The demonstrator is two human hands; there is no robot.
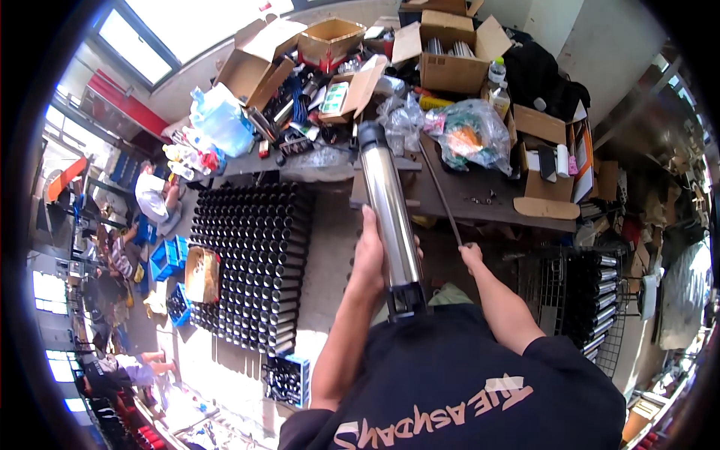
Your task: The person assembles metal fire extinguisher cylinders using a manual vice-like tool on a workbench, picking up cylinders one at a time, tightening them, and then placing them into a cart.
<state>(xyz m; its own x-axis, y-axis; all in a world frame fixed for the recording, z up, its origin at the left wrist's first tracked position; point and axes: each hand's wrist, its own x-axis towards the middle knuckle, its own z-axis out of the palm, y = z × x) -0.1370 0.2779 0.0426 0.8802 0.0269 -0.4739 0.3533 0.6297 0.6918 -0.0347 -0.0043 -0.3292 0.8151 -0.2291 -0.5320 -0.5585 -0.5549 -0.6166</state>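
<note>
My left hand (369, 255) is wrapped round a shiny metal cylinder (388, 202) with black end pieces. The cylinder stands tilted in front of my chest, its black cap (370, 133) towards the table and its lower black fitting (407, 298) close to my dark shirt. To the right, my right hand (471, 257) grips the near end of a long, thin dark rod (439, 187). The rod slants up and left across the table (517, 210), its far end beside the cylinder. Whether that end touches anything cannot be made out.
Cardboard boxes (448, 71), plastic bags (472, 135) and bottles (498, 94) crowd the table. Left of me stands a large block of stacked black-and-silver tubes (251, 255), near blue crates (168, 257). A wire cage (551, 292) holds more tubes at right. Other people (155, 196) sit further left.
</note>
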